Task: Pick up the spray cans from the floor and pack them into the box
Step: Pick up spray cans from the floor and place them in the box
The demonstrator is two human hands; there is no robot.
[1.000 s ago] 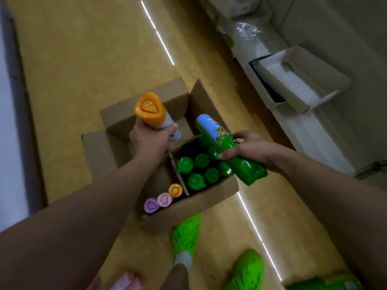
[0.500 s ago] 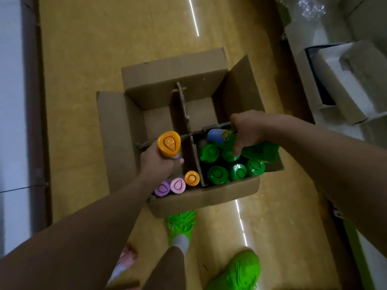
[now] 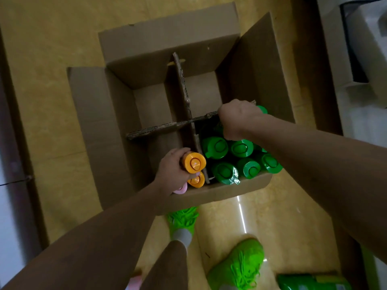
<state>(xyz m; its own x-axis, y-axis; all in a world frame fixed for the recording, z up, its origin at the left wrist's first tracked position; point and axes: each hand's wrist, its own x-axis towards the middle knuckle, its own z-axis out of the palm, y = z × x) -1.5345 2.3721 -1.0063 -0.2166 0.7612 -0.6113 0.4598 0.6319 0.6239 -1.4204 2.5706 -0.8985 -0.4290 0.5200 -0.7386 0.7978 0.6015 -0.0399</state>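
**Two cans going in at once**

Left hand wrapped round an orange-capped can, lowering upright beside its orange twin in the box. Right hand curled over a green can, seating it behind the green caps. Upright to fit the divider.

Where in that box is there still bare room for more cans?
The two far compartments of the box, on either side of the upright divider and beyond the cross divider, show bare cardboard floor. The near right compartment is crowded with green-capped cans. The near left one holds a few cans by the front wall.
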